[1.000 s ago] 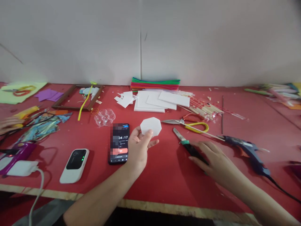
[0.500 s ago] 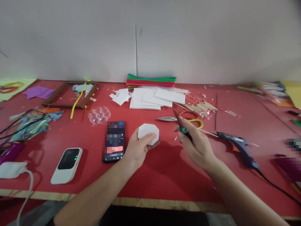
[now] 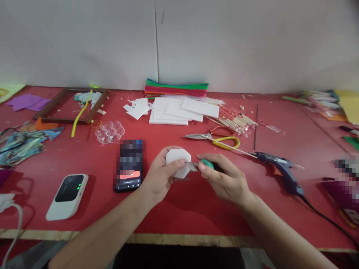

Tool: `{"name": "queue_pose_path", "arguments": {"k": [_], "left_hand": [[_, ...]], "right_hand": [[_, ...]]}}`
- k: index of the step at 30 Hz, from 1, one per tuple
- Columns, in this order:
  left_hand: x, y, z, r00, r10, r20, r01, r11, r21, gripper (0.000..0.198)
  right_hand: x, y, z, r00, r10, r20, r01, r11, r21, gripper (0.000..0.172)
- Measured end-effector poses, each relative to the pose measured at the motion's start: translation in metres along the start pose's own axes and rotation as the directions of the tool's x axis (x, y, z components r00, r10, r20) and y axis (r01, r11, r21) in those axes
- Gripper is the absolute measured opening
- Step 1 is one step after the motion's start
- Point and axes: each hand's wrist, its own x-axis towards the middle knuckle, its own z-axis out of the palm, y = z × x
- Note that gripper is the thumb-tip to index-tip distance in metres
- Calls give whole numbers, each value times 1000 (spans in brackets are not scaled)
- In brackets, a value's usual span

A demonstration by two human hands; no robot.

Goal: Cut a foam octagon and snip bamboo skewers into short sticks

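My left hand [image 3: 161,177] pinches a white octagonal foam piece [image 3: 176,158] just above the red table [image 3: 196,209]. Thumb lies across the piece's front. My right hand [image 3: 224,179] grips a craft knife with a teal collar [image 3: 207,164]; its metal blade [image 3: 192,166] points left and touches the right edge of the foam piece. The two hands meet in the middle of the table, right of a black phone [image 3: 129,164].
White foam sheets [image 3: 179,110] and coloured pipe cleaners [image 3: 176,89] lie at the back. Scissors [image 3: 215,140], sticks [image 3: 238,121] and a blue glue gun [image 3: 280,168] sit to the right. A white pocket router [image 3: 67,196], a wooden frame [image 3: 70,106] and scraps are on the left.
My right hand picked the knife up off the table, raised it, then swung its blade left against the foam piece. The left hand kept hold of the piece and lowered it slightly.
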Motion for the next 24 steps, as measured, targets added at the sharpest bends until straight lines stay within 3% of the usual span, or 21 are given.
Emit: {"name": "queue_pose_path", "arguments": {"k": [14,24], "left_hand": [[-1,-2,1,999,37,21,-38,999,24,37],[-1,0,1,999,-27,36,28,999,-36,39]], "right_hand": [[5,0,-5,999,50,-18,-48,994,97,53],[6,1,-8,1000,2,0,-2,996,86,41]]}}
